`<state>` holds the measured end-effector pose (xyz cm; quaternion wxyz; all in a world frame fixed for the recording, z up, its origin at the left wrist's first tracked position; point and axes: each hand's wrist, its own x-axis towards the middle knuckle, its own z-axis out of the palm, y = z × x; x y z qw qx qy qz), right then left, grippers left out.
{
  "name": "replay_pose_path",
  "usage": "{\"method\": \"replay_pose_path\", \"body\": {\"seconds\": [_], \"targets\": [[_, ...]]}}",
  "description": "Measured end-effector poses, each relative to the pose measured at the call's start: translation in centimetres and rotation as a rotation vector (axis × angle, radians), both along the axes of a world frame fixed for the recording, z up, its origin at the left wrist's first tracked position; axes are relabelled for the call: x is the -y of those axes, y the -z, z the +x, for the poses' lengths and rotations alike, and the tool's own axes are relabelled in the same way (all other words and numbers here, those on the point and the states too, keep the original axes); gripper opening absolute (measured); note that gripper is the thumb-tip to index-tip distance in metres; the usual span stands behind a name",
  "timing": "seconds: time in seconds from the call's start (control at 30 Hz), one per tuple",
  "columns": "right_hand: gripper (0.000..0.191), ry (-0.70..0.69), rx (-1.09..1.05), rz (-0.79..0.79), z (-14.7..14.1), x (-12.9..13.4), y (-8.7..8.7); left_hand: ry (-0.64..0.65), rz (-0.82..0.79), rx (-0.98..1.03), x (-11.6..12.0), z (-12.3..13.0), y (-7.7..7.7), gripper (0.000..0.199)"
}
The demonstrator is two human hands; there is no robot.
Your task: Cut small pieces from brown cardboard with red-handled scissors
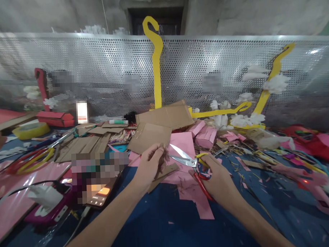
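Scissors [190, 160] with one yellow and one red handle are in my right hand [217, 172], their blades spread and pointing left. My left hand [151, 161] is closed in a pinch beside the blade tips. Something small and brownish shows at its fingertips, too unclear to name. Just behind the left fingers lies a piece of brown cardboard [150, 136], and a narrow cardboard strip [163, 177] lies below them. Pink paper [183, 144], partly cut and strewn with dark bits, spreads under the blades.
Yellow hook-topped stands [157, 73] rise before a perforated metal panel [103, 71]. A pink glue gun [303, 176] with a red light lies right. At left are a phone [102, 192], a purple power strip [49, 214] and a tape roll [31, 131]. Scraps litter the blue surface.
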<state>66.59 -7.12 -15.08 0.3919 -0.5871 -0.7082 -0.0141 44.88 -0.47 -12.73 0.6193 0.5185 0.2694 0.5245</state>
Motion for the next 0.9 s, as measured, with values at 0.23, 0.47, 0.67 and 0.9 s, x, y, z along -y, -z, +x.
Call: {"method": "replay_pose_path", "body": {"seconds": [0.23, 0.47, 0.67, 0.9], "targets": [[0.023, 0.051, 0.01, -0.025, 0.4, -0.3, 0.0, -0.036, 0.017, -0.043, 0.0, 0.2, 0.1, 0.02], [0.023, 0.06, 0.002, -0.019, 0.2, -0.3, -0.3, -0.024, 0.09, -0.079, 0.4, -0.2, -0.2, 0.029], [0.025, 0.052, -0.023, -0.04, 0.4, -0.3, 0.0, 0.058, 0.049, -0.1, 0.9, 0.1, -0.7, 0.029], [0.026, 0.036, -0.086, -0.062, 0.4, -0.2, -0.4, 0.115, -0.09, 0.067, 1.1, 0.5, -0.7, 0.027]]}}
